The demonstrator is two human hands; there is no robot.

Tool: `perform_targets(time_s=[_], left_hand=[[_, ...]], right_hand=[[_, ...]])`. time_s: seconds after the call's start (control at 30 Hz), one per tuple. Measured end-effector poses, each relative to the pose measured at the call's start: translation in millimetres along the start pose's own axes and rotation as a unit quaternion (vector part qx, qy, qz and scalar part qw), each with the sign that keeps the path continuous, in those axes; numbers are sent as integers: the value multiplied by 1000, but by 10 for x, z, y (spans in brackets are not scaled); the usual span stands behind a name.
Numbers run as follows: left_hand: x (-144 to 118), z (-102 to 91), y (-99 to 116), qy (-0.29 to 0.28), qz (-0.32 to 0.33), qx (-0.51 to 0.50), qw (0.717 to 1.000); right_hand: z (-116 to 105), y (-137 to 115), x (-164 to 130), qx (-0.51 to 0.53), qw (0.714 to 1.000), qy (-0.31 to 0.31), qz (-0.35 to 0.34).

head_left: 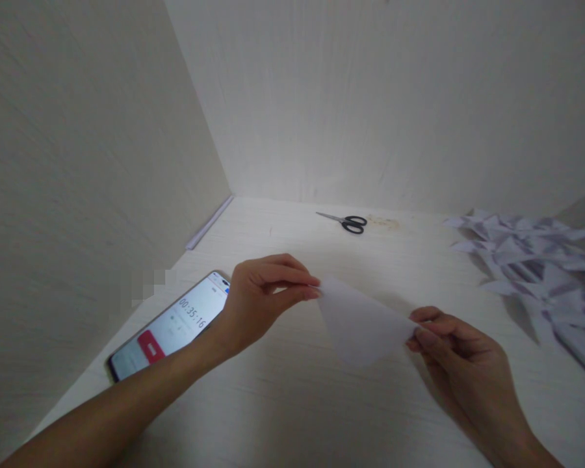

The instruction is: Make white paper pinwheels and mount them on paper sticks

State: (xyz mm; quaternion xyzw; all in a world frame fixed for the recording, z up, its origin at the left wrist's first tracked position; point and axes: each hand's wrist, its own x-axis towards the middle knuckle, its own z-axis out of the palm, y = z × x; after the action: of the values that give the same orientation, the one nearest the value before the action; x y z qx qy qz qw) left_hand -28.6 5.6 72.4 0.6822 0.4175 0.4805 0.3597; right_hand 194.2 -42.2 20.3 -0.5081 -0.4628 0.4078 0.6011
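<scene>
A white sheet of paper (363, 325), roughly triangular in outline, is stretched between my two hands above the table. My left hand (268, 289) pinches its upper left corner between thumb and fingers. At the opposite corner, my right hand (461, 361) grips the paper the same way, lower and to the right. The sheet's lower edge hangs toward me. Whether it is folded double is hard to tell.
A phone (175, 331) showing a running timer lies at left, partly behind my left arm. Black-handled scissors (348, 223) rest near the back wall. Folded paper shapes (541, 260) are heaped at right. A thin paper strip (209, 222) lies along the left wall.
</scene>
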Motion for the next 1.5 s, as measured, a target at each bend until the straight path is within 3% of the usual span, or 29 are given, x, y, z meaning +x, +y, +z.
perform_targets(time_s=[0.17, 0.27, 0.5, 0.67, 0.73, 0.83, 0.93, 1.07, 1.27, 1.4, 1.5], left_hand=[[10, -11, -13, -11, 20, 9, 1000], [33, -19, -72, -29, -5, -7, 1000], [59, 5, -169, -71, -119, -2, 990], [55, 57, -288, -106, -262, -38, 959], [60, 31, -393, -112, -301, -44, 946], [55, -35, -549, -89, -324, -23, 941], [15, -49, -626, -111, -327, -26, 938], [-42, 30, -595, -101, -342, -33, 934], [-46, 82, -523, -78, -375, -59, 922], [-44, 71, -535, -65, -393, -103, 911], [-47, 73, -549, -57, -402, -114, 906]], right_hand=[[-22, 20, 12, -11, 1000, -10, -5], [-56, 48, 18, -38, 999, -36, -6], [-54, 7, 25, -48, 996, -70, 41], [-85, 63, 36, -65, 979, -105, 161], [-137, 100, 65, -111, 974, -105, 168], [-209, 130, 129, -193, 969, -87, 127], [-211, 131, 169, -273, 952, -113, 86], [-132, 78, 115, -315, 936, -151, 28], [-84, -56, -23, -367, 898, -202, -134], [-90, -45, -25, -372, 880, -246, -162], [-80, -12, -22, -374, 879, -241, -170]])
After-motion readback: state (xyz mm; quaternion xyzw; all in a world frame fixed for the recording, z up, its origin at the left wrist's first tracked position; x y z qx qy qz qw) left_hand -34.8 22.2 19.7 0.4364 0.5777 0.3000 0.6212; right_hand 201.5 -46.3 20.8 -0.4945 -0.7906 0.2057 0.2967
